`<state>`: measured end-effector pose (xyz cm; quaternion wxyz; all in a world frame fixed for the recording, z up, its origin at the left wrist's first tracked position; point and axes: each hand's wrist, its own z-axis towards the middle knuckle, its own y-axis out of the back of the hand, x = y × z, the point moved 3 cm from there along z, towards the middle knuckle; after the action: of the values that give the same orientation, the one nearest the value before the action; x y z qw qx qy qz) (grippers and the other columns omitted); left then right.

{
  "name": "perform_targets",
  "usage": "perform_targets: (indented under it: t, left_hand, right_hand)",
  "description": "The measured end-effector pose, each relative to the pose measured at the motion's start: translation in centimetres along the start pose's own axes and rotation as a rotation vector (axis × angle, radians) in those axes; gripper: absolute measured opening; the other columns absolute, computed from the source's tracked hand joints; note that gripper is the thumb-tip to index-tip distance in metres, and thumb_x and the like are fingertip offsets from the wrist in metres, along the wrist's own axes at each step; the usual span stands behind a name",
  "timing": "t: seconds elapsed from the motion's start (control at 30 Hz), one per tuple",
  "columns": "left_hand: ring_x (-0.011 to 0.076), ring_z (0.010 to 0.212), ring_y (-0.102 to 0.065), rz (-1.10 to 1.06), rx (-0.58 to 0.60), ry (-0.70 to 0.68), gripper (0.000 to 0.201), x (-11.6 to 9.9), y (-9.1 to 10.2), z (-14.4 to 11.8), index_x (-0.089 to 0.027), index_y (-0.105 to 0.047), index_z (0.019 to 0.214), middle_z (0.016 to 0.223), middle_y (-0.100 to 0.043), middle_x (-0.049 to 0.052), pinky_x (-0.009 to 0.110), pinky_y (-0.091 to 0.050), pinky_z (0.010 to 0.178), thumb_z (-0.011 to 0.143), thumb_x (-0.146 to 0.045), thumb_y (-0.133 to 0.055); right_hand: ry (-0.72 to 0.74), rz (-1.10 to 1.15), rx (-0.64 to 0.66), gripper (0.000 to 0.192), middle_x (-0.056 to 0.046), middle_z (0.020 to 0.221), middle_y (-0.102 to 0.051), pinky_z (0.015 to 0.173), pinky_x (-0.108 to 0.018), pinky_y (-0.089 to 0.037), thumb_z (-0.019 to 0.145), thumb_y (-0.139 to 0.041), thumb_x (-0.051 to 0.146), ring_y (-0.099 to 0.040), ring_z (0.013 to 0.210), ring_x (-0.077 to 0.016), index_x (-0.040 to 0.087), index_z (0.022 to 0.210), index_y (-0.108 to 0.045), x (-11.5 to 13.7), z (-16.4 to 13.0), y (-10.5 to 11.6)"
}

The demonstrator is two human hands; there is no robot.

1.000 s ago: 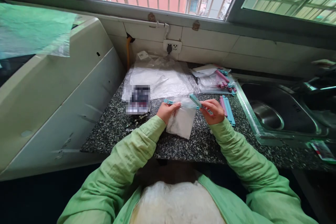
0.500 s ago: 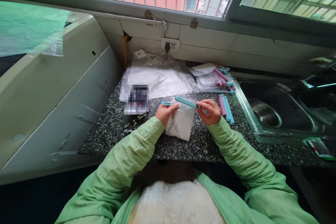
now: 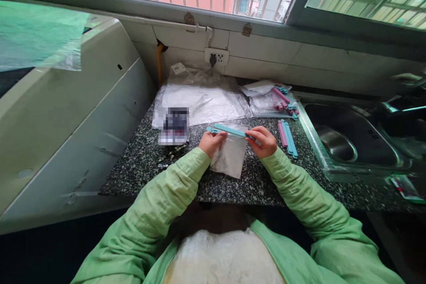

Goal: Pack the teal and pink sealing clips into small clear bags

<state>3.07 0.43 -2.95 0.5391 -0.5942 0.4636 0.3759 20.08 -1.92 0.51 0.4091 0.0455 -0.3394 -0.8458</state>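
Note:
A small clear plastic bag (image 3: 230,159) with white contents lies on the speckled granite counter (image 3: 146,159) in front of me. A teal sealing clip (image 3: 229,130) lies almost level across the bag's top edge. My left hand (image 3: 211,142) pinches the bag's top left corner and the clip's left end. My right hand (image 3: 263,140) grips the clip's right end at the bag's top right corner.
Loose pink and teal clips (image 3: 286,132) lie just right of my right hand. More clips sit in clear bags (image 3: 273,100) behind them. Large clear bags (image 3: 199,97) lie at the back. A steel sink (image 3: 353,142) is at the right, a white appliance (image 3: 73,111) at the left.
The clip's free arm has swung down from a raised, tilted angle until it lies nearly flat along the bag's top. Both hands stayed at the bag's corners.

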Motion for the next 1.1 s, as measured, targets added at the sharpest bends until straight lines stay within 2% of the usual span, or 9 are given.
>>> perform_targets:
  t: [0.33,0.5,0.57,0.87,1.1]
  left_hand:
    - [0.0052,0.035,-0.03,-0.045,-0.023,0.072,0.019,-0.03,-0.13,0.04,-0.016,-0.049,0.044,0.036,-0.04,-0.006,0.022,-0.024,0.039,0.046,-0.027,-0.065]
    - [0.0093,0.051,-0.045,-0.128,-0.031,0.025,0.013,-0.37,0.16,0.2,-0.014,-0.058,0.05,0.049,-0.055,-0.002,0.022,-0.036,0.055,0.043,-0.023,-0.065]
    - [0.0099,0.053,-0.047,-0.14,-0.022,0.023,0.012,-0.39,0.26,0.23,-0.014,-0.059,0.051,0.051,-0.056,-0.002,0.022,-0.037,0.058,0.044,-0.023,-0.064]
    - [0.01,0.052,-0.048,-0.156,0.081,0.077,0.013,-0.5,0.25,0.27,-0.013,-0.058,0.052,0.051,-0.056,-0.001,0.023,-0.038,0.056,0.043,-0.022,-0.064]
    - [0.0061,0.044,-0.041,-0.092,0.08,0.09,0.019,-0.29,0.61,0.48,-0.012,-0.055,0.051,0.045,-0.052,-0.003,0.021,-0.031,0.048,0.039,-0.02,-0.068]
  right_hand:
    - [-0.034,0.014,0.04,0.015,-0.007,0.075,-0.058,0.063,-0.029,-0.051,0.077,-0.052,0.023,-0.056,0.07,-0.0151,0.018,0.087,-0.063,-0.03,-0.13,-0.25]
    - [-0.019,0.019,0.024,0.015,-0.007,0.075,-0.058,0.063,-0.029,-0.051,0.076,-0.053,0.021,-0.056,0.069,-0.015,0.017,0.087,-0.063,0.02,-0.14,-0.18]
    - [-0.002,0.019,0.005,0.015,-0.007,0.075,-0.058,0.062,-0.028,-0.051,0.075,-0.054,0.02,-0.056,0.069,-0.0149,0.016,0.087,-0.062,0.05,-0.15,-0.15]
    - [-0.005,0.021,-0.006,0.015,-0.007,0.075,-0.058,0.063,-0.027,-0.051,0.075,-0.055,0.019,-0.056,0.069,-0.0147,0.015,0.087,-0.062,-0.05,-0.3,-0.13]
    - [-0.004,-0.011,0.0,0.014,-0.007,0.074,-0.058,0.064,-0.027,-0.05,0.075,-0.054,0.021,-0.055,0.07,-0.0149,0.016,0.085,-0.062,0.04,-0.31,-0.03]
